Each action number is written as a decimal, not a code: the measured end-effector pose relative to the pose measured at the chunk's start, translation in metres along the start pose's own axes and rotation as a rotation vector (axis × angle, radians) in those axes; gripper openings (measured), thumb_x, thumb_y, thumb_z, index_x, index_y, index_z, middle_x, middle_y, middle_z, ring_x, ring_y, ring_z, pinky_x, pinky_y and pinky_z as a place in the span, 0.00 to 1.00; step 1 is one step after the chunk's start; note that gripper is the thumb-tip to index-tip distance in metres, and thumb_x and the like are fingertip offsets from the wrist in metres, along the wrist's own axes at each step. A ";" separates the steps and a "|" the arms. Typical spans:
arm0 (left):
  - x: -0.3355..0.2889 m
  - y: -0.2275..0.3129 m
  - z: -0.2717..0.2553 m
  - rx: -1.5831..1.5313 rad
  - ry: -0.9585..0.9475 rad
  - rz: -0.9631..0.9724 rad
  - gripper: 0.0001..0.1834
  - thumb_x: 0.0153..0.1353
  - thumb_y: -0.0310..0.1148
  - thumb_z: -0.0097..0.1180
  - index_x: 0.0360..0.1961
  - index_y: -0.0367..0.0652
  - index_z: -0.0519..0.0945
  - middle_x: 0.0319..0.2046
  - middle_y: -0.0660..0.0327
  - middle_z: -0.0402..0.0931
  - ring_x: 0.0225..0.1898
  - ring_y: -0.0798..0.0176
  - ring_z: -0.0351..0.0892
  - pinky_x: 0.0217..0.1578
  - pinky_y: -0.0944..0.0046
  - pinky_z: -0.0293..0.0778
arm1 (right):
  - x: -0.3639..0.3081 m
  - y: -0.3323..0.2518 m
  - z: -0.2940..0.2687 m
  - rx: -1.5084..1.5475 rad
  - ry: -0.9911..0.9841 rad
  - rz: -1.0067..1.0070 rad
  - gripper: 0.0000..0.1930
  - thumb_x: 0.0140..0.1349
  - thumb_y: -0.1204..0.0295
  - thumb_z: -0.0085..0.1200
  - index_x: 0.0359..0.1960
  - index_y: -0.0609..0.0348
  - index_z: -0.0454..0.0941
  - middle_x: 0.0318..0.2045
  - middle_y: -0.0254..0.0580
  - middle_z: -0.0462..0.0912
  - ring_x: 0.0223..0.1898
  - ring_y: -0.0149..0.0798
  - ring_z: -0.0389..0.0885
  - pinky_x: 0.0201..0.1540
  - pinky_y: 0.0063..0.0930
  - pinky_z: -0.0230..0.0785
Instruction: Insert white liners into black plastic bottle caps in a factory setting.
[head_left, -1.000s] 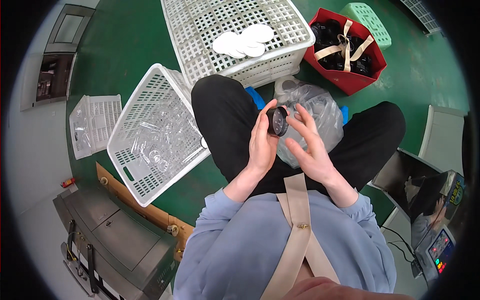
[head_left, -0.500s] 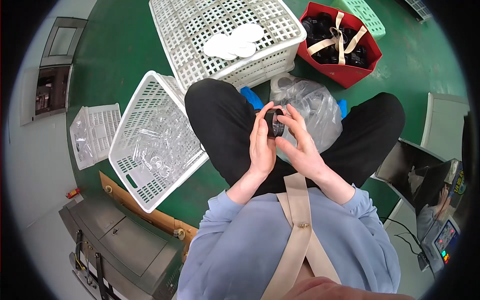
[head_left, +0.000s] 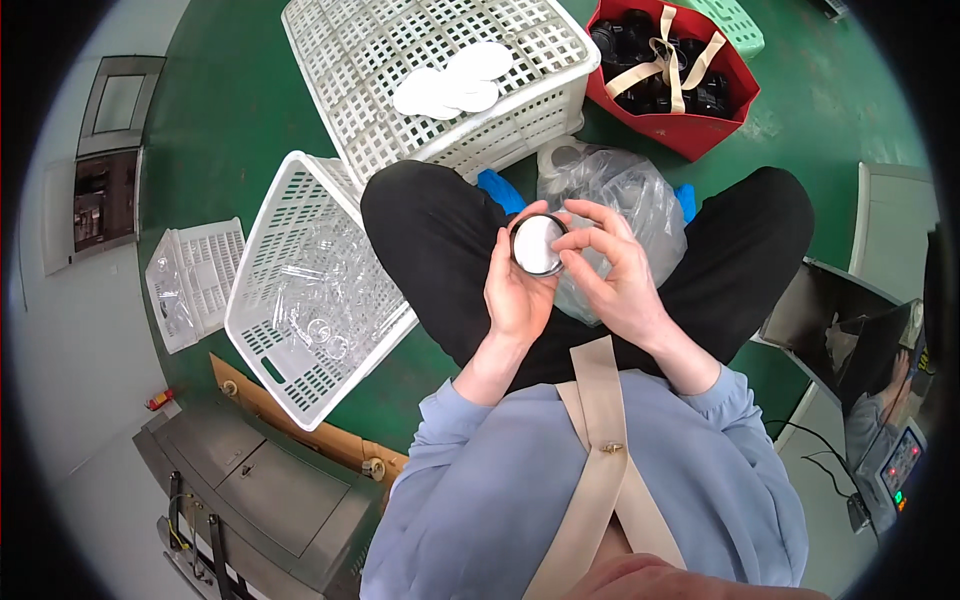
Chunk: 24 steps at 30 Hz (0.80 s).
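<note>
Head view: where are the edges, and what room is there around the work?

The black-trousered knees [head_left: 430, 215] bound it at left and right, with the hands between them over the lap. Green floor [head_left: 815, 125] shows beyond the right knee and, at upper left, between the wall and the crates.

What else is around, and what stands in the way?

Straight ahead, just beyond the hands, a clear plastic bag [head_left: 640, 200] fills the space between the knees. Past the left knee is an upturned white crate [head_left: 510, 140] with white discs [head_left: 450, 85] lying overlapped on top. Near that knee, to the left, a tilted white basket [head_left: 310, 392] holds clear plastic pieces [head_left: 335, 290]. Beyond the bag stands a red bag [head_left: 690, 132] of black items [head_left: 712, 97], a light green basket [head_left: 728, 25] behind it.

And the hands?

The left hand [head_left: 518, 298] is curled around a round black cap [head_left: 530, 272], held above the lap with its white face [head_left: 535, 245] turned up toward the camera. The right hand [head_left: 625, 285] is partly open, fingers bent, its fingertips at the cap's right edge. Whether they pinch anything there, I can't tell.
</note>
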<state>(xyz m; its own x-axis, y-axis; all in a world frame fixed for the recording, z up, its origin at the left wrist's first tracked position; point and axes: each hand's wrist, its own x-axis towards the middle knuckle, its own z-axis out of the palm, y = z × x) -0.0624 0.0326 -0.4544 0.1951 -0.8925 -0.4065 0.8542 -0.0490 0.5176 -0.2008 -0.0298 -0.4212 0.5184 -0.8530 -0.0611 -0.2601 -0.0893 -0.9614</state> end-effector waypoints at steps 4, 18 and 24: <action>0.004 -0.004 0.001 -0.183 0.013 -0.191 0.30 0.79 0.52 0.28 0.56 0.39 0.75 0.45 0.55 0.80 0.42 0.54 0.80 0.47 0.56 0.78 | 0.007 -0.012 -0.010 -0.177 0.017 -0.090 0.10 0.55 0.78 0.66 0.39 0.59 0.83 0.59 0.48 0.77 0.59 0.50 0.76 0.57 0.38 0.71; -0.027 0.120 -0.019 -0.047 -0.072 0.296 0.27 0.74 0.58 0.39 0.49 0.44 0.76 0.46 0.54 0.77 0.43 0.52 0.79 0.40 0.55 0.79 | 0.016 -0.017 -0.025 -0.281 0.066 -0.275 0.12 0.59 0.80 0.61 0.46 0.63 0.81 0.58 0.48 0.78 0.55 0.46 0.80 0.58 0.35 0.71; -0.026 0.240 -0.184 1.101 0.355 0.257 0.10 0.62 0.37 0.54 0.34 0.42 0.82 0.39 0.56 0.82 0.41 0.59 0.80 0.40 0.58 0.78 | 0.013 0.011 -0.025 -0.190 -0.032 -0.048 0.08 0.67 0.79 0.55 0.46 0.65 0.81 0.57 0.46 0.80 0.50 0.37 0.81 0.52 0.28 0.73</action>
<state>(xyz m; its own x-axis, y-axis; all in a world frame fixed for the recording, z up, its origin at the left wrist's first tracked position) 0.2258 0.1267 -0.4583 0.5718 -0.7664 -0.2926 -0.0700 -0.4010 0.9134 -0.2173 -0.0542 -0.4262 0.5587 -0.8289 -0.0279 -0.3818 -0.2273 -0.8959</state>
